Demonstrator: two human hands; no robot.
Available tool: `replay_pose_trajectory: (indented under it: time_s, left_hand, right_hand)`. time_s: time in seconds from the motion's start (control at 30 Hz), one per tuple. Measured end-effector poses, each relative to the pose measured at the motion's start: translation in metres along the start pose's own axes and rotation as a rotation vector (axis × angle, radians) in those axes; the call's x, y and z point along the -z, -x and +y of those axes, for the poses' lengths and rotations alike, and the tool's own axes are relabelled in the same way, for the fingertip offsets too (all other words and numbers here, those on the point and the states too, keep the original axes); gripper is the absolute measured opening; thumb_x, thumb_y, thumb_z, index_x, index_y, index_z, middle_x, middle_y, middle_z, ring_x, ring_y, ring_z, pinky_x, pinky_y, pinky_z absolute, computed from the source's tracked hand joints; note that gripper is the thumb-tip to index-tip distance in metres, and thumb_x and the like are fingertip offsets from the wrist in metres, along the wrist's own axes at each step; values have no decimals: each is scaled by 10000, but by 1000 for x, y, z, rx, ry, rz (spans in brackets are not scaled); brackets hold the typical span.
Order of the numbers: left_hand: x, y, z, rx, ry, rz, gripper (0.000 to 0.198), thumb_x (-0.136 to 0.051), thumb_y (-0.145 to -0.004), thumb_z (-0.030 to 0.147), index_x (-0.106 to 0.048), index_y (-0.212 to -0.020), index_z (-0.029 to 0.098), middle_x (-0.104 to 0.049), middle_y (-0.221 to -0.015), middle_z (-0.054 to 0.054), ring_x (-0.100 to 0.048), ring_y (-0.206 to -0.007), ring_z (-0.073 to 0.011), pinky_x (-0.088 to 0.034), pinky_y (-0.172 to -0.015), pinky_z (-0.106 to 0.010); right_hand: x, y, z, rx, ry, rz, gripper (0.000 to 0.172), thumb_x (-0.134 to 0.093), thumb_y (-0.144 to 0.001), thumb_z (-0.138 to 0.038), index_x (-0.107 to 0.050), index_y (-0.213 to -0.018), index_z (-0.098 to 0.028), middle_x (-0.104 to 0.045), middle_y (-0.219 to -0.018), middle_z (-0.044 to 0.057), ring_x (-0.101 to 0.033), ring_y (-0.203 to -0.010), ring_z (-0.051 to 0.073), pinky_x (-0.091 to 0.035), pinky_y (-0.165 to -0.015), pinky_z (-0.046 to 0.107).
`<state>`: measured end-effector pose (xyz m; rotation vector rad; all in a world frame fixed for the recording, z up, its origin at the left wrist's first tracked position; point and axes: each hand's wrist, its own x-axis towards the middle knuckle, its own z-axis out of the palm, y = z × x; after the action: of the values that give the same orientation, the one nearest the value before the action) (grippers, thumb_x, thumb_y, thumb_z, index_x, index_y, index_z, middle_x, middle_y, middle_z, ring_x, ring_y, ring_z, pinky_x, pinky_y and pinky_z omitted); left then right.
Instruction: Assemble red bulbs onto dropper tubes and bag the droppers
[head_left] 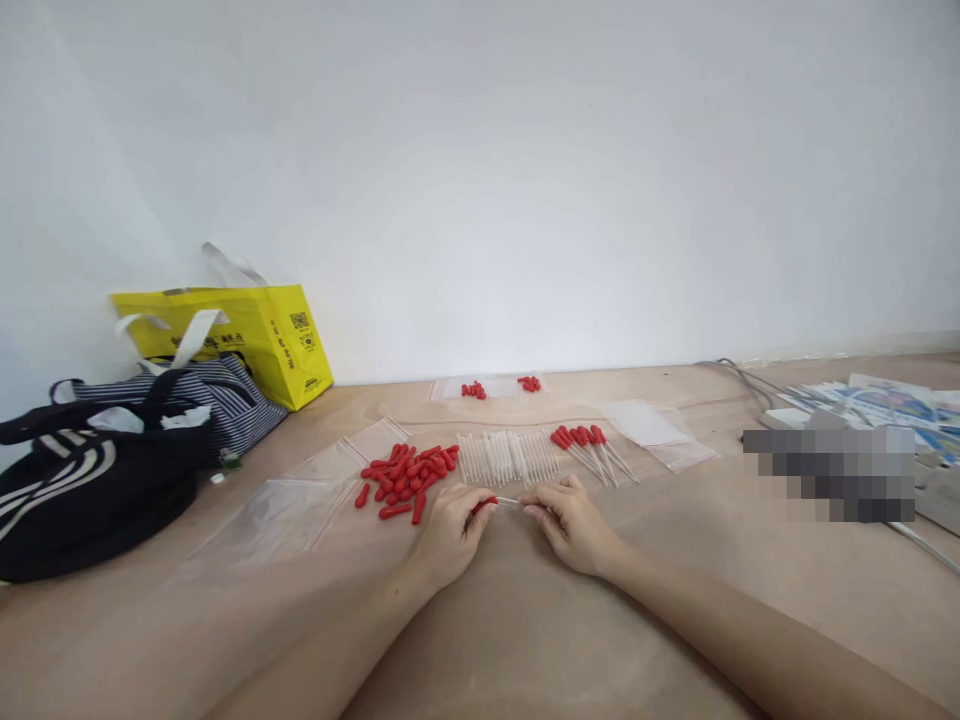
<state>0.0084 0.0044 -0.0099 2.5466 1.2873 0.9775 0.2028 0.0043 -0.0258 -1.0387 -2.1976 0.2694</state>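
My left hand (451, 530) pinches a red rubber dropper bulb (486, 503) near the middle of the table. Level with it, my right hand (571, 525) is closed on the far end of a thin clear dropper tube (510, 502). The tube's other end meets the mouth of the bulb; how deep it sits is hard to see. Left of my hands lies a loose pile of red bulbs (405, 475). A row of bare tubes (506, 457) lies just beyond my fingers. To its right are several droppers (596, 450) with red bulbs on their tubes.
Clear plastic bags (277, 515) lie flat at left, and another bag (660, 435) at right. By the wall is a bag with more red bulbs (474, 391). A yellow bag (296, 345) and a black bag (97, 490) stand left. Papers (885, 400) and cables (739, 375) lie right.
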Motion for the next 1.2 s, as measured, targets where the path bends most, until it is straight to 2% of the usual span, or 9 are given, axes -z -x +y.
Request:
replay_pose_trajectory:
  time_s: [0.17,0.27,0.43,0.63,0.87,1.2]
  left_hand:
    - [1,1,2,-46,-17,-1,190,-432,-832,251,-584,-744,178,-591,-653,-16,-535,-674,-163,-397,-658,-291]
    - [2,1,3,-95,-6,-11,189,-420,-834,234,-573,-741,174,-594,-656,-19,-529,-682,-165,-391,-674,-302]
    - [3,2,7,-152,-21,-72,219,-379,-850,226,-555,-728,180,-602,-679,-19,-518,-672,-158,-368,-717,-329]
    - [2,4,10,-188,-44,-81,217,-376,-848,233,-541,-716,185,-603,-686,-17,-510,-663,-153,-346,-754,-345]
    - [2,4,10,-222,-56,-95,192,-383,-842,210,-530,-722,180,-602,-685,-14,-515,-671,-148,-334,-770,-339]
    - [4,0,9,-142,-39,-65,222,-408,-848,299,-566,-730,198,-605,-640,16,-524,-634,-131,-325,-776,-333]
  right_hand:
    - [4,0,0,59,45,-27,180,-386,-849,-191,-566,-841,-196,-625,-754,3,-512,-646,112,-235,-657,276]
    - [6,1,0,143,116,-22,192,-383,-838,-166,-572,-845,-192,-612,-730,11,-479,-620,112,-215,-647,286]
    - [9,1,0,239,252,-45,205,-385,-782,-104,-574,-781,-185,-585,-675,13,-427,-571,113,-193,-628,300]
    - [7,1,-5,223,236,-48,211,-388,-747,-91,-574,-753,-192,-583,-667,10,-419,-569,115,-190,-626,299]
    - [3,-1,-9,199,181,-62,195,-380,-794,-135,-552,-718,-187,-586,-661,2,-433,-576,111,-191,-634,291]
    - [9,-4,-9,128,78,-98,213,-351,-858,-197,-563,-846,-205,-634,-752,4,-507,-646,113,-213,-657,280]
